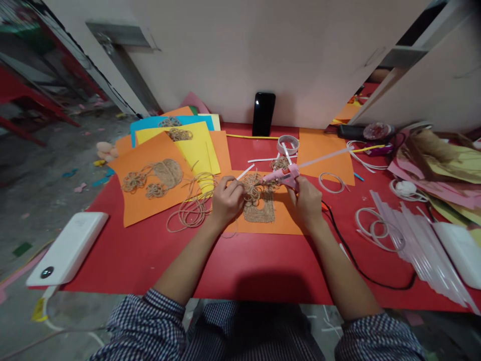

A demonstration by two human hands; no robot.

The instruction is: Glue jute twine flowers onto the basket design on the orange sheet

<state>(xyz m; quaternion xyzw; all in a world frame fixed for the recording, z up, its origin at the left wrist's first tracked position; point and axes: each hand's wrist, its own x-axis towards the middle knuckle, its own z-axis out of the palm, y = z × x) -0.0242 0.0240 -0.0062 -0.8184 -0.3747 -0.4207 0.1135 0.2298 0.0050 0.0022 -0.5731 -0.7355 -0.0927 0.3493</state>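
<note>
One pink glue gun (281, 176) sits tight in the right hand (306, 204), its tip pointing just past the fingers (230, 185) of the left hand (227, 201), which pinch a rope flower (251, 189) up over an orange sheet (289, 225).

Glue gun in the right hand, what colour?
The plastic hot glue gun in the right hand is pink; it shows best in the head view.
</note>
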